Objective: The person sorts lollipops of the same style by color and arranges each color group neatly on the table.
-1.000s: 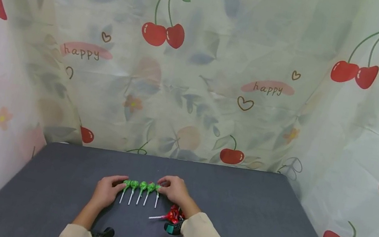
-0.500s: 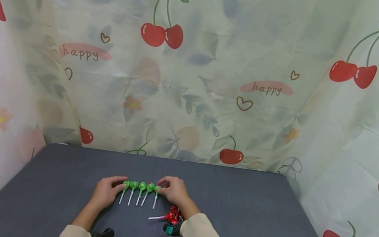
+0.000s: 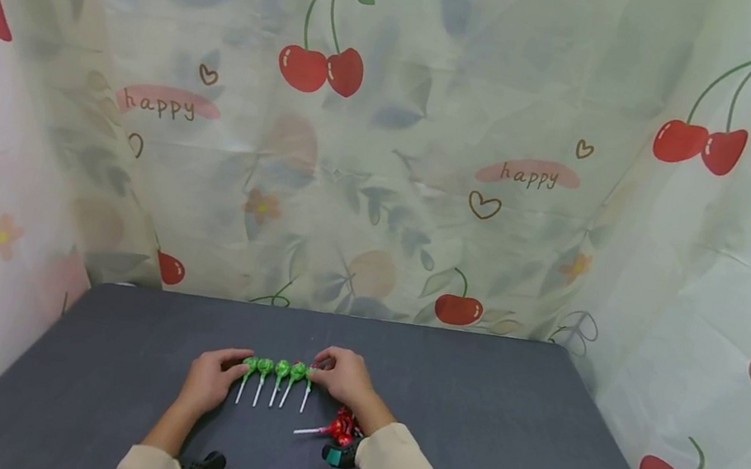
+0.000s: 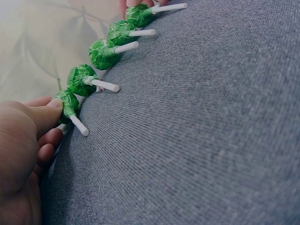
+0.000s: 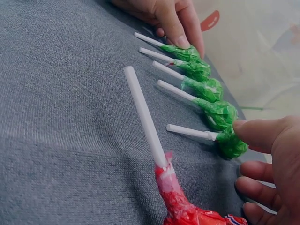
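Green lollipops (image 3: 282, 370), five in a row, lie left of middle toward the far side of the dark table (image 3: 477, 428), sticks pointing near, a strip of surface between them and the far edge, wide room stretching left and right. Left hand (image 3: 209, 383) pinches the leftmost head, right hand (image 3: 348, 378) pinches the rightmost, so fingers block both ends of the line! Red lollipop (image 3: 340, 427) just near of the right end, partly hidden at the right wrist, stick aimed left, and beyond the far edge rises the cherry-print curtain (image 3: 391, 145).
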`<action>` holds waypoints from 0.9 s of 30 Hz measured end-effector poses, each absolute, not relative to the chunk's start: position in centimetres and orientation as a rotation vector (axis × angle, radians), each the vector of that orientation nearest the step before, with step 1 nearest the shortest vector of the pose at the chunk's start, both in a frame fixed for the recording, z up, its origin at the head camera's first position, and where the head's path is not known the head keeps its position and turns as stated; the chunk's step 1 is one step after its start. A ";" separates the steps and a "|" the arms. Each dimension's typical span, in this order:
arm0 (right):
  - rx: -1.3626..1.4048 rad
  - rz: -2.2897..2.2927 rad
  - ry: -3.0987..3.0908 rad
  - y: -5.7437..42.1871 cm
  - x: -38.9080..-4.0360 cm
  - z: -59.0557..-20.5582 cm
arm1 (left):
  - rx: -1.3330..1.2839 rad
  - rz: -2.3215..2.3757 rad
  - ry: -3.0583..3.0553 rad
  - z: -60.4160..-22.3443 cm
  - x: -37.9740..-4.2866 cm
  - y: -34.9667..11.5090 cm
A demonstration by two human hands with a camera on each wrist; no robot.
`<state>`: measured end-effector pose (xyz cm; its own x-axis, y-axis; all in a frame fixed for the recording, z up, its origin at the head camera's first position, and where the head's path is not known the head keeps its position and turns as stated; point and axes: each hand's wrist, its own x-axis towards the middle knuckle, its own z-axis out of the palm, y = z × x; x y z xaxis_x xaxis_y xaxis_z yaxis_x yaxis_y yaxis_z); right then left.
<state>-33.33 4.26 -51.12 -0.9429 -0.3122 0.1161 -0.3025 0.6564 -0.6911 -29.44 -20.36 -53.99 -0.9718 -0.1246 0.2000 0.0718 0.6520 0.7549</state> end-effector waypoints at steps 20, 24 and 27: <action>-0.612 -1.093 2.955 2.9 -33.5 -51.6 | 0.037 -1.208 -2.638 -54.1 -29.5 -20.5; -0.616 -1.061 2.968 2.6 -33.4 -51.6 | 0.033 -1.209 -2.637 -54.2 -29.6 -20.6; -0.618 -1.037 2.975 2.5 -33.4 -51.6 | 0.024 -1.209 -2.636 -54.3 -29.6 -20.7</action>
